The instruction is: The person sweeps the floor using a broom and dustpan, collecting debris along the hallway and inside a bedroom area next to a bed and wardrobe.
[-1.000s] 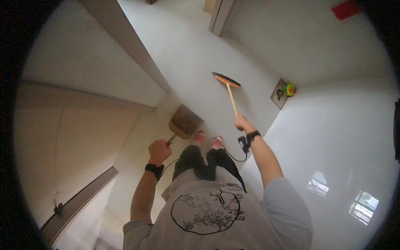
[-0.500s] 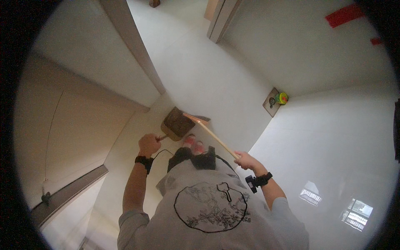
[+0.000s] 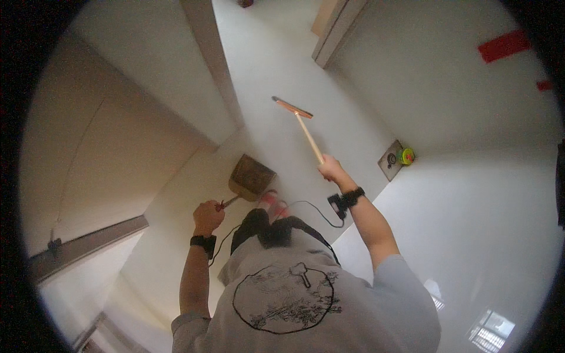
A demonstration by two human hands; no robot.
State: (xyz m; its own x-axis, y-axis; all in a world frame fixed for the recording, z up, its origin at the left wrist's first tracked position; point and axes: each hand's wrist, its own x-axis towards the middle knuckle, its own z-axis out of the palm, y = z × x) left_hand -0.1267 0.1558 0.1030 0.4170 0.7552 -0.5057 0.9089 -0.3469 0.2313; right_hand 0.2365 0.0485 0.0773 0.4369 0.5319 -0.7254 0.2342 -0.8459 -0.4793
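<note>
My left hand (image 3: 209, 216) is closed round the handle of a brown dustpan (image 3: 252, 177), which lies in front of my feet with its open side facing away from me. Farther ahead and to the right, my right hand (image 3: 332, 169) grips the pale stick of a broom (image 3: 308, 138). The broom's orange head with its dark bristle edge is out beyond the dustpan, apart from it. Whether the bristles touch the floor I cannot tell. Any dirt in the pan is too blurred to make out.
To the right, a square drain plate (image 3: 389, 162) sits by the wall with a yellow-green tub (image 3: 406, 156) next to it. A door frame (image 3: 331, 44) stands ahead. Along the left runs a beige panel (image 3: 118, 141). Thin cables hang from my wrist straps.
My right hand has swung the broom forward, away from the dustpan, and its head now lies farther out. My left hand keeps hold of the dustpan, which has hardly moved.
</note>
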